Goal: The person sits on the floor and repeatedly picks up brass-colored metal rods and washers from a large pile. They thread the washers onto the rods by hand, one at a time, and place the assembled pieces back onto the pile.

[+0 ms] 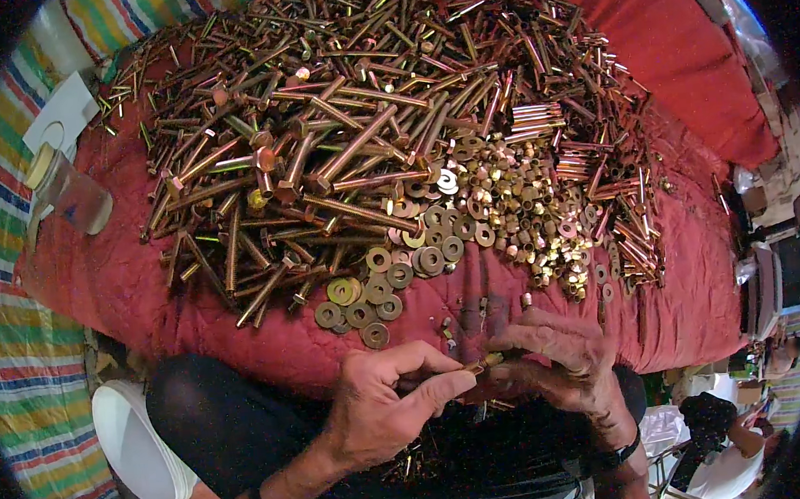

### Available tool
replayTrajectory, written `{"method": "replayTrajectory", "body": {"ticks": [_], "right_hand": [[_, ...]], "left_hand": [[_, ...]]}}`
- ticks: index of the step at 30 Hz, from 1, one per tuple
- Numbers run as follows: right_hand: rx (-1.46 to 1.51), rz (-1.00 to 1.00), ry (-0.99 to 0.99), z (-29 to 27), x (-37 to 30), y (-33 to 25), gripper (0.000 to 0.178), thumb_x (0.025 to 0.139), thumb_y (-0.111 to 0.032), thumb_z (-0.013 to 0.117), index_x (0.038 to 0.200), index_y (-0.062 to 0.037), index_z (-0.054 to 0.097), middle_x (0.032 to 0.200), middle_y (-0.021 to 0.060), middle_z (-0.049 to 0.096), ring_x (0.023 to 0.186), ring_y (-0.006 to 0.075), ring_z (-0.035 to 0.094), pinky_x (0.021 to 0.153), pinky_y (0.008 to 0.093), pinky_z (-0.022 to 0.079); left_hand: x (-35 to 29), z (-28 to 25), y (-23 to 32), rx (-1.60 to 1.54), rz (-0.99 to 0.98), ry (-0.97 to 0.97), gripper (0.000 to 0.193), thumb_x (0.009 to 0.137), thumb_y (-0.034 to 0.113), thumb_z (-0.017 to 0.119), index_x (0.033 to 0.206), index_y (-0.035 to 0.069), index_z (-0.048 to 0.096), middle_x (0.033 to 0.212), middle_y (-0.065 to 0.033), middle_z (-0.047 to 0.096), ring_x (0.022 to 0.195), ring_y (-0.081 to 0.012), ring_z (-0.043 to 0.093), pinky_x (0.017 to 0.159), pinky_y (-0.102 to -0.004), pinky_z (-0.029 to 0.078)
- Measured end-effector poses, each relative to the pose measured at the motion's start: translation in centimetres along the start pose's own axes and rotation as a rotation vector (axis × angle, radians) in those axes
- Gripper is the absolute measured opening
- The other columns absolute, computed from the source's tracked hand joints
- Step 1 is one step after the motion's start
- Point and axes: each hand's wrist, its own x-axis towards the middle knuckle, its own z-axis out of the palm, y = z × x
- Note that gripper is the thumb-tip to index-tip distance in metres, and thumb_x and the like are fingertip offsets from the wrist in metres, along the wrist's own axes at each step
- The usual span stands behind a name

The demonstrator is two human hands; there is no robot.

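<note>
My left hand (392, 398) pinches a small brass-coloured metal fastener (484, 363) between thumb and forefinger, just in front of the red quilted cloth. From the other side, my right hand (560, 354) closes its fingers and thumb around the far end of the same piece. Fingertips cover much of it, so its exact kind is hard to tell. Beyond my hands lie loose flat washers (372, 293), a heap of small nuts (538, 231) and a big pile of long hex bolts (319, 153). One single nut (526, 301) sits close to my right fingers.
The red quilted cloth (144, 304) bears all the hardware. Shorter bolts (636, 242) lie to the right of the nuts. A clear jar (71, 194) stands at the left by striped sheeting (12, 277). A white rounded object (140, 444) is beside my knee. Another person (734, 449) is at lower right.
</note>
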Motion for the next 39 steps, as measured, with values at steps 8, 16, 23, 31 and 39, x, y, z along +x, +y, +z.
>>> {"method": "replayTrajectory", "body": {"ticks": [8, 16, 23, 31, 39], "right_hand": [[0.311, 0.551, 0.125, -0.3, -0.6, -0.9, 0.025, 0.09, -0.019, 0.078, 0.081, 0.0, 0.064, 0.074, 0.0075, 0.063, 0.067, 0.0229, 0.064, 0.062, 0.0347, 0.049], [-0.065, -0.049, 0.017, -0.6, -0.1, 0.0, 0.026, 0.081, -0.014, 0.085, 0.099, -0.0044, 0.068, 0.09, 0.007, 0.073, 0.076, 0.0251, 0.071, 0.073, 0.0356, 0.056], [0.01, 0.04, 0.049, -0.2, -0.6, 0.3, 0.038, 0.08, -0.011, 0.084, 0.115, -0.0069, 0.072, 0.092, 0.0072, 0.071, 0.077, 0.0229, 0.07, 0.065, 0.033, 0.056], [-0.031, 0.023, -0.007, -0.2, 0.1, -0.5, 0.035, 0.074, -0.014, 0.088, 0.102, -0.0037, 0.072, 0.083, 0.0073, 0.07, 0.074, 0.0226, 0.071, 0.065, 0.0333, 0.055], [0.0, -0.026, 0.049, 0.1, -0.3, 0.1, 0.024, 0.079, -0.009, 0.084, 0.1, -0.003, 0.073, 0.086, 0.0076, 0.073, 0.072, 0.0219, 0.07, 0.061, 0.0329, 0.053]], "left_hand": [[0.0, 0.5, -0.1, 0.069, 0.07, -0.022, 0.015, 0.095, 0.015, 0.075, 0.094, -0.001, 0.075, 0.068, 0.001, 0.065, 0.062, -0.0047, 0.058, 0.055, -0.0242, 0.045], [0.0, -0.1, 0.1, -0.091, -0.071, -0.054, 0.013, 0.092, 0.013, 0.079, 0.093, 0.001, 0.077, 0.074, -0.0009, 0.071, 0.065, -0.005, 0.062, 0.057, -0.0228, 0.047], [0.1, 0.2, 0.3, -0.04, -0.007, -0.081, 0.015, 0.096, 0.015, 0.074, 0.095, 0.0, 0.075, 0.07, 0.0017, 0.064, 0.063, -0.0036, 0.057, 0.057, -0.022, 0.044], [0.1, -0.2, 0.6, -0.141, -0.121, -0.128, 0.017, 0.097, 0.015, 0.073, 0.095, -0.001, 0.074, 0.071, 0.002, 0.064, 0.064, -0.0031, 0.056, 0.057, -0.021, 0.043], [0.3, -0.2, 0.2, -0.226, -0.181, -0.123, 0.017, 0.096, 0.016, 0.074, 0.094, -0.001, 0.073, 0.071, 0.0018, 0.064, 0.063, -0.0029, 0.056, 0.056, -0.0214, 0.043]]}}
